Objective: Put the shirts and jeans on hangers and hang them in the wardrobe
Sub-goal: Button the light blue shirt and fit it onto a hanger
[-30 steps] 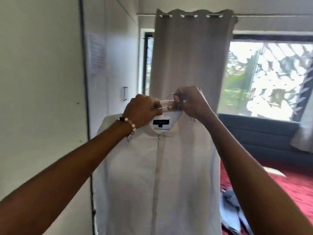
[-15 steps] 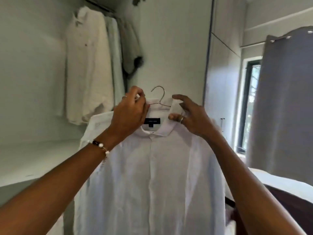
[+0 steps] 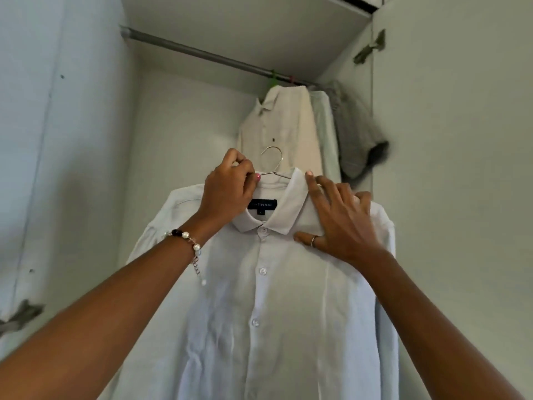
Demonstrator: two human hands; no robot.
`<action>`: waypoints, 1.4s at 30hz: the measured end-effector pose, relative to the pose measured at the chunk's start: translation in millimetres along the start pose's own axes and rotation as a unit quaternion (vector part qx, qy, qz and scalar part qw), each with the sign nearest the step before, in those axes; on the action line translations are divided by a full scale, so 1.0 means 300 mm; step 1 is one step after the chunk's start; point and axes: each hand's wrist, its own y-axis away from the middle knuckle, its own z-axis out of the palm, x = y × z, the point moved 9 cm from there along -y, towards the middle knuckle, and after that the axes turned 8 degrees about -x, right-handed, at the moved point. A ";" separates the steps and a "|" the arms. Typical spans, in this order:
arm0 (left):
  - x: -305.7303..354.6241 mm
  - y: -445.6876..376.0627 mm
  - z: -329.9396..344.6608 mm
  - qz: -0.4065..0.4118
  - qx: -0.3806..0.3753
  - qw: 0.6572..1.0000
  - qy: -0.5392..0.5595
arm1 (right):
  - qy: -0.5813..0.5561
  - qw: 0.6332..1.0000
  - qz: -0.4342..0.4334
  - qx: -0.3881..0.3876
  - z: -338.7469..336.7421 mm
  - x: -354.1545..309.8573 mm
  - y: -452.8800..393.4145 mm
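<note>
While two hands (image 3: 288, 203) lift one shirt (image 3: 259, 298) — three shirts (image 3: 311, 134) hang behind.

Pale wardrobe walls (image 3: 72, 140), grey rail (image 3: 202, 54) overhead, soft daylight.

A dark neck label (image 3: 262, 204) is showing inside the collar of the pale shirt (image 3: 277, 298), reading what looks like "the bleu label" in small light letters, with a tiny, unclear size mark below it.
</note>
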 end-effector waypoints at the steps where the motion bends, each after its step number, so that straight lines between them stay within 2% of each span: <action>1: -0.051 -0.020 -0.001 -0.008 -0.007 1.000 -0.004 | 0.011 1.000 -0.001 0.011 0.013 -0.034 -0.051; 5: -0.273 -0.112 0.000 -0.057 -0.029 0.997 -0.031 | 0.011 1.000 -0.015 0.022 0.073 -0.137 -0.279; 11: -0.495 -0.268 0.026 -0.120 -0.028 0.987 -0.101 | 0.006 0.999 -0.040 -0.023 0.156 -0.211 -0.577; 17: -0.623 -0.445 0.087 -0.072 0.023 0.985 -0.154 | 0.035 0.999 -0.030 -0.024 0.272 -0.149 -0.880; 21: -0.742 -0.558 0.163 -0.071 0.019 0.980 -0.185 | 0.067 0.998 0.002 -0.015 0.327 -0.072 -1.089; 25: -0.874 -0.652 0.269 -0.079 0.028 0.973 -0.214 | 0.071 0.996 0.045 0.030 0.364 0.016 -1.281; 30: -1.014 -0.749 0.401 -0.075 0.028 0.978 -0.195 | 0.082 0.988 0.122 0.044 0.410 0.115 -1.474; 35: -1.093 -0.873 0.472 -0.069 0.038 0.983 -0.166 | 0.099 0.977 0.179 0.062 0.424 0.185 -1.632; 42: -1.130 -1.020 0.532 -0.063 -0.005 0.984 -0.165 | 0.163 0.962 0.210 0.062 0.419 0.255 -1.814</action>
